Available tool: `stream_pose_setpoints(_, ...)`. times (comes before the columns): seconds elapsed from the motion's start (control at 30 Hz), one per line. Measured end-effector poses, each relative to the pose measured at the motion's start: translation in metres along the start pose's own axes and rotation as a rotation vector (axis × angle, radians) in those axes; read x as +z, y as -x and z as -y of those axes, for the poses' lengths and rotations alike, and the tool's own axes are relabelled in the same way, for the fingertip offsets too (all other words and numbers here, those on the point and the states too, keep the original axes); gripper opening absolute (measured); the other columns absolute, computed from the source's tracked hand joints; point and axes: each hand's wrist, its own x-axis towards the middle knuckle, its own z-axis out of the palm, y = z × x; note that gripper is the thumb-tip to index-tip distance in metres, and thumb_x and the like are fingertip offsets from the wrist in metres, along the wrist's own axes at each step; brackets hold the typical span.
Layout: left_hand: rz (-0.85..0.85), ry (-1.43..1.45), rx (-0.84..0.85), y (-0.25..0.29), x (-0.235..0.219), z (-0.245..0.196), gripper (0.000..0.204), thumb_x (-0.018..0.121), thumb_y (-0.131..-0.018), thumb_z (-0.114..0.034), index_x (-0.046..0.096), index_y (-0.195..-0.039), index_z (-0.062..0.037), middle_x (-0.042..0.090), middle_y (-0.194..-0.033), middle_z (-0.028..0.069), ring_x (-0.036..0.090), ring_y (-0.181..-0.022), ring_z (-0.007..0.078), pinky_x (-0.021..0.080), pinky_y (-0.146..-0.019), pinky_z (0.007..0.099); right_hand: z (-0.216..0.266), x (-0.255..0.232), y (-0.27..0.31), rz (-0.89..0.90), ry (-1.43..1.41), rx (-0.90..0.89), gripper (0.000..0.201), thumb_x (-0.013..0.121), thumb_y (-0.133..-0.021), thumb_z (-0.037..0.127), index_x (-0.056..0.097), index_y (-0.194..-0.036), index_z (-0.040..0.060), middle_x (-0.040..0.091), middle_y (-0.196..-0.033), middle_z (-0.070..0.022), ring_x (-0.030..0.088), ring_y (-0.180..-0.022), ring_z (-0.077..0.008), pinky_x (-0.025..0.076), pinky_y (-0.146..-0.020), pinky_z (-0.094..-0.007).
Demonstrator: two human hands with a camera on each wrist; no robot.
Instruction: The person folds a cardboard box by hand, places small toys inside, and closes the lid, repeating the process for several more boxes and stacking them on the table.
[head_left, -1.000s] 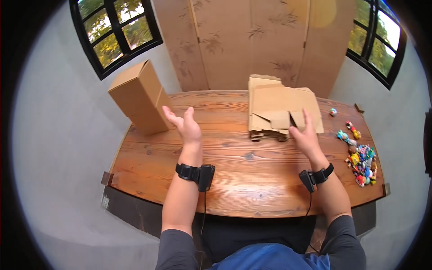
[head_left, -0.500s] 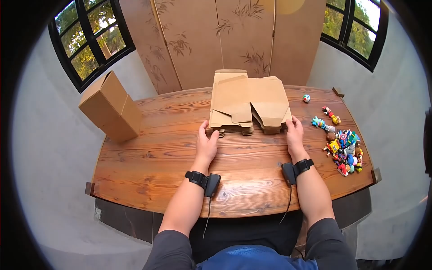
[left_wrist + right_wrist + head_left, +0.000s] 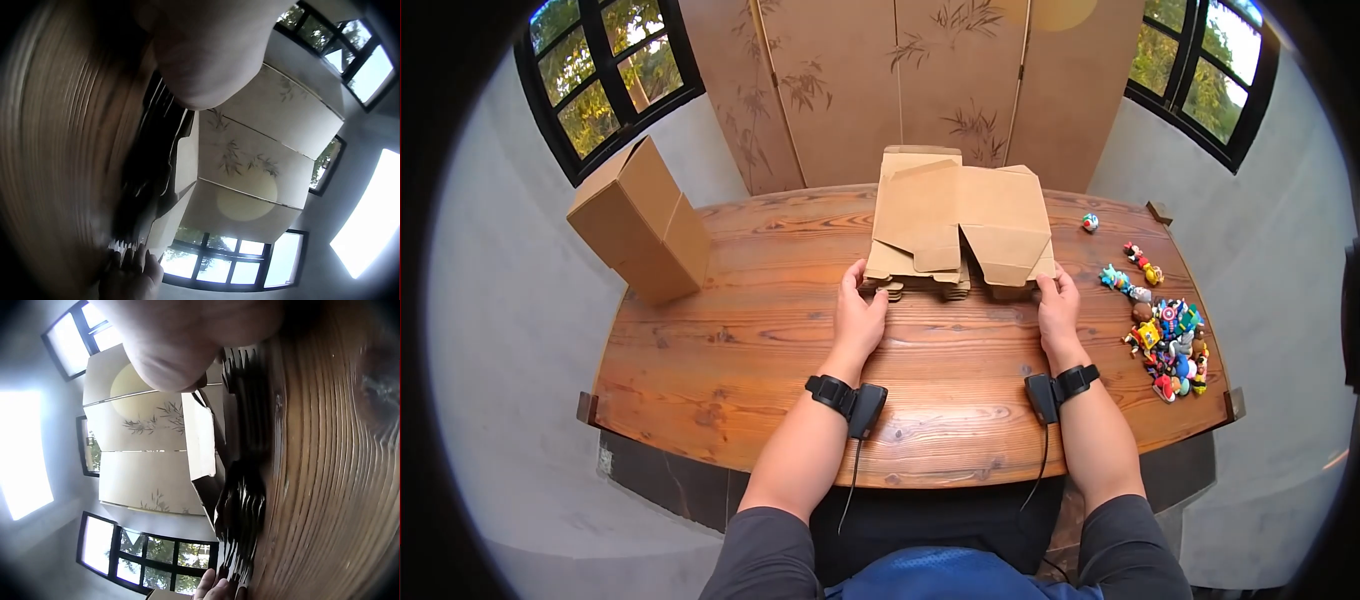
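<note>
- Grey walls (image 3: 510, 330) enclose the room, with a black-framed window on the left (image 3: 605, 75) and another on the right (image 3: 1200, 75); green and yellow foliage shows through both.
- Behind the table (image 3: 730, 360) stands a tan folding screen (image 3: 840, 90) painted with bamboo sprigs and a pale yellow disc.
- Reddish-brown wood with dark grain and knots makes up the tabletop, and light glints off its near middle; dark corner pieces (image 3: 587, 408) sit at its corners.
- Toward the far middle of the table lies a stack of flattened cardboard boxes (image 3: 915, 215), its layered edges facing the person.
- The left hand (image 3: 860, 315) grips the near left corner of this stack, and the right hand (image 3: 1058, 310) grips the near right corner.
- At the table's left, an upright cardboard box (image 3: 640, 225) stands well apart from the stack.
- On the right lies a heap of small colourful toy figures (image 3: 1175, 345), with a small multicoloured ball (image 3: 1090, 223) farther back.
</note>
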Motion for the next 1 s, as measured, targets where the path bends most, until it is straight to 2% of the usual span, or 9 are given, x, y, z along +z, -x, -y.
stream_pose_setpoints(0.07,-0.021,-0.011,0.014,-0.001,0.000,-0.004,0.052,0.064,-0.088,-0.009,0.047,-0.136,0.0027,0.058,-0.130,0.0195,0.054,-0.125,0.0303,0.041,-0.108,0.0382,0.002,0.000,-0.001,-0.007,0.018,-0.015,0.020,0.060,-0.095,0.010,0.065,-0.108,-0.0048,0.047,-0.148,-0.0162,0.058,-0.112,-0.0149,0.045,-0.097,-0.0293)
stream_pose_setpoints(0.17,-0.039,-0.051,-0.004,0.002,-0.003,-0.007,0.052,0.064,-0.088,-0.009,0.048,-0.136,0.0022,0.059,-0.128,0.0192,0.055,-0.122,0.0302,0.042,-0.106,0.0385,0.004,0.002,0.001,-0.015,0.011,-0.039,0.019,0.061,-0.094,0.010,0.065,-0.106,-0.0046,0.047,-0.148,-0.0149,0.057,-0.116,-0.0157,0.044,-0.097,-0.0296)
stream_pose_setpoints(0.3,-0.065,-0.067,0.019,0.000,-0.008,-0.019,0.041,0.064,-0.087,-0.007,0.058,-0.127,-0.0001,0.061,-0.123,0.0160,0.058,-0.115,0.0286,0.046,-0.100,0.0372,0.011,0.004,0.005,0.021,-0.017,-0.057,0.019,0.061,-0.094,0.010,0.065,-0.105,-0.0046,0.048,-0.148,-0.0147,0.054,-0.121,-0.0162,0.044,-0.099,-0.0299)
stream_pose_setpoints(0.37,-0.049,-0.113,0.037,0.001,-0.010,-0.021,0.036,0.064,-0.087,-0.006,0.062,-0.123,-0.0008,0.062,-0.120,0.0147,0.059,-0.112,0.0277,0.047,-0.098,0.0366,0.012,0.006,0.006,0.030,-0.041,-0.151,0.019,0.062,-0.094,0.011,0.066,-0.104,-0.0047,0.051,-0.144,-0.0163,0.051,-0.127,-0.0217,0.041,-0.105,-0.0343)
stream_pose_setpoints(0.4,-0.055,-0.108,0.043,0.000,-0.010,-0.020,0.033,0.064,-0.087,-0.005,0.064,-0.119,-0.0010,0.062,-0.118,0.0136,0.060,-0.109,0.0267,0.048,-0.096,0.0361,0.011,0.005,0.006,0.015,-0.041,-0.147,0.019,0.062,-0.094,0.011,0.066,-0.104,-0.0047,0.051,-0.144,-0.0163,0.051,-0.127,-0.0217,0.041,-0.105,-0.0343)
stream_pose_setpoints(0.5,-0.057,-0.114,0.072,0.000,-0.010,-0.021,0.029,0.064,-0.087,-0.004,0.066,-0.116,-0.0012,0.062,-0.115,0.0124,0.060,-0.105,0.0256,0.049,-0.094,0.0355,0.013,0.006,0.007,-0.009,0.052,-0.224,0.018,0.063,-0.093,0.013,0.068,-0.102,-0.0028,0.056,-0.138,-0.0194,0.041,-0.139,-0.0343,0.031,-0.114,-0.0428)
stream_pose_setpoints(0.7,-0.066,-0.147,0.106,0.003,-0.010,-0.026,0.030,0.065,-0.086,-0.005,0.066,-0.116,-0.0014,0.063,-0.113,0.0124,0.061,-0.104,0.0261,0.049,-0.093,0.0352,0.021,0.010,0.012,-0.009,0.121,-0.295,0.020,0.063,-0.093,0.015,0.068,-0.102,-0.0026,0.058,-0.137,-0.0188,0.040,-0.141,-0.0358,0.030,-0.114,-0.0442)
stream_pose_setpoints(0.83,-0.054,-0.143,0.126,0.003,-0.011,-0.030,0.024,0.064,-0.086,-0.005,0.068,-0.109,-0.0019,0.064,-0.109,0.0132,0.062,-0.102,0.0280,0.049,-0.092,0.0359,0.034,0.013,0.018,-0.001,0.136,-0.331,0.017,0.063,-0.092,0.013,0.067,-0.098,-0.0022,0.058,-0.137,-0.0179,0.040,-0.141,-0.0369,0.030,-0.114,-0.0449)
stream_pose_setpoints(1.0,-0.013,-0.175,0.161,0.007,-0.013,-0.041,0.016,0.062,-0.086,-0.004,0.070,-0.101,-0.0023,0.065,-0.104,0.0138,0.062,-0.099,0.0302,0.049,-0.090,0.0371,0.053,0.014,0.025,-0.005,0.220,-0.489,0.009,0.062,-0.090,0.009,0.064,-0.089,-0.0003,0.062,-0.133,-0.0183,0.044,-0.138,-0.0365,0.032,-0.113,-0.0445)
